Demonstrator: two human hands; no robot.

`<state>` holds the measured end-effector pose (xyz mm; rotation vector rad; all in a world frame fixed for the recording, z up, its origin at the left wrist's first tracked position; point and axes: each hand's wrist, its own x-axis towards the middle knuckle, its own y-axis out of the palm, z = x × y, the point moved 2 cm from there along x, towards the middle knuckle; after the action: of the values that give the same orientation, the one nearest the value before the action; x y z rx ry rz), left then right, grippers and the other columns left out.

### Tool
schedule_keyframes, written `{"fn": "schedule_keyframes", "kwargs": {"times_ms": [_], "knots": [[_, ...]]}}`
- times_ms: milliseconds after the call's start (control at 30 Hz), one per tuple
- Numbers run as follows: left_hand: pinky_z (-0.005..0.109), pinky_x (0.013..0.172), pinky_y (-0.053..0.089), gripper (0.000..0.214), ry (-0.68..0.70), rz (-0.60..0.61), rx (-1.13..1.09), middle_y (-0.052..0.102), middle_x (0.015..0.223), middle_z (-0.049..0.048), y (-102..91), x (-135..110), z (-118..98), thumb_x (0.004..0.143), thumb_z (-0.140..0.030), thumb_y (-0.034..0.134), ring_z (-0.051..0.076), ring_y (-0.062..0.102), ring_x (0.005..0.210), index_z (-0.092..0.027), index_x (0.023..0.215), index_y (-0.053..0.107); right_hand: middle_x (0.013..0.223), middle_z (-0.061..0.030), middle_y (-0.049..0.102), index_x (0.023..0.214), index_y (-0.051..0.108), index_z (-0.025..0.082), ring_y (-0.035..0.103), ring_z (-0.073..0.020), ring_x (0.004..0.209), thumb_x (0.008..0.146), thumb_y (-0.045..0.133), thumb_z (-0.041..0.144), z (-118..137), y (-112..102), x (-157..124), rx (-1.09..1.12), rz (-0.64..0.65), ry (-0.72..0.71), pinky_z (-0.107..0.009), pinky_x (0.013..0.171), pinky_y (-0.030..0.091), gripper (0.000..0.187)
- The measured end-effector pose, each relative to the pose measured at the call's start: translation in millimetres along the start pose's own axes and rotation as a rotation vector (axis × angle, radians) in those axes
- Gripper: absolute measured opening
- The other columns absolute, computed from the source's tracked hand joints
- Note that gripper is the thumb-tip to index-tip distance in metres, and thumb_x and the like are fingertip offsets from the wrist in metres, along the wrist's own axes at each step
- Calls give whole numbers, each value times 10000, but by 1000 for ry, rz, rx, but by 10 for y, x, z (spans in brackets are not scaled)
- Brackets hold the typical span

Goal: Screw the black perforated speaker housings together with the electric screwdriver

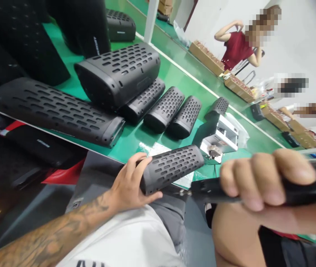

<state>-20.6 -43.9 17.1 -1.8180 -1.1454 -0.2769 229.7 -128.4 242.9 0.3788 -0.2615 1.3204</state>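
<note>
The speaker shell (174,167), grasped at one end by the left grip (131,181) at the near edge of the table (135,139), could be scratched or knocked loose if the screwdriver (205,190) clenched in the right grip (263,181) is misaligned.

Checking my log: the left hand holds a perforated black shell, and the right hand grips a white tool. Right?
No: the head view shows the tool in the right hand is black, not white. The left hand holds the perforated black shell.
</note>
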Motion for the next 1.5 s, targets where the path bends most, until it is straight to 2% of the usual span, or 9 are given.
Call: {"fn": "schedule_keyframes", "kwargs": {"times_ms": [100,200,400,533,667,800,1133,1267,1500], "knots": [[612,1134,728,1069,61,4,100,563,1688,343,-44,-278,-268,1169,-811,561,488,692,1520,-94,1915,292,636,80,627,1038,866,290,579,-157,445,901,1036,723,65,-583,126,-111,-286,-260,-347,488,610,485],[523,1109,720,749,285,98,24,597,1731,292,-57,-348,-451,1184,-506,546,414,702,1497,-126,1827,487,603,75,635,919,765,260,576,-156,463,894,1023,759,-148,-1068,319,-356,-653,-436,-318,482,577,563],[419,773,662,683,573,368,-121,815,1594,174,-85,-4,-697,817,-191,738,273,693,846,-179,1498,790,603,79,636,848,687,246,601,-150,452,895,1028,734,-378,-1370,385,-376,-672,-469,-312,492,570,597],[360,935,653,521,764,386,-68,834,1602,80,-90,455,-760,993,-177,767,250,743,1039,-261,1503,832,601,88,646,907,715,254,593,-156,425,874,1021,789,-342,-1352,274,-350,-608,-438,-325,471,579,617],[508,1351,519,956,766,633,71,709,1763,186,63,1075,-638,832,-354,1003,397,647,1607,-223,1719,671,610,80,668,906,723,249,620,-153,438,877,1048,734,-461,-1338,269,-339,-541,-381,-311,484,596,584],[552,1117,615,1173,578,892,103,837,1355,215,210,1472,-518,677,-584,1120,442,802,1228,-151,1685,704,609,75,665,869,687,242,619,-141,443,917,1037,665,-584,-1326,280,-325,-500,-328,-292,489,586,550],[527,1045,569,1014,211,802,323,834,1360,210,34,1580,-405,929,-729,980,437,791,1208,-176,1727,689,599,50,684,882,767,246,626,-165,430,888,1063,677,-267,-1172,81,-320,-486,-329,-327,487,612,523],[514,1026,571,1075,177,873,294,844,1352,177,3,1661,-265,939,-794,933,428,809,1182,-211,1790,634,603,19,716,961,866,259,616,-218,375,979,964,643,171,-770,-208,-290,-259,-358,-413,451,630,396],[511,990,589,1080,137,886,264,843,1363,168,46,1652,-221,946,-822,892,429,825,1166,-230,1809,624,531,92,642,762,749,294,519,-147,329,842,1051,818,189,-225,-396,-324,-439,-115,-359,434,538,609]]}}
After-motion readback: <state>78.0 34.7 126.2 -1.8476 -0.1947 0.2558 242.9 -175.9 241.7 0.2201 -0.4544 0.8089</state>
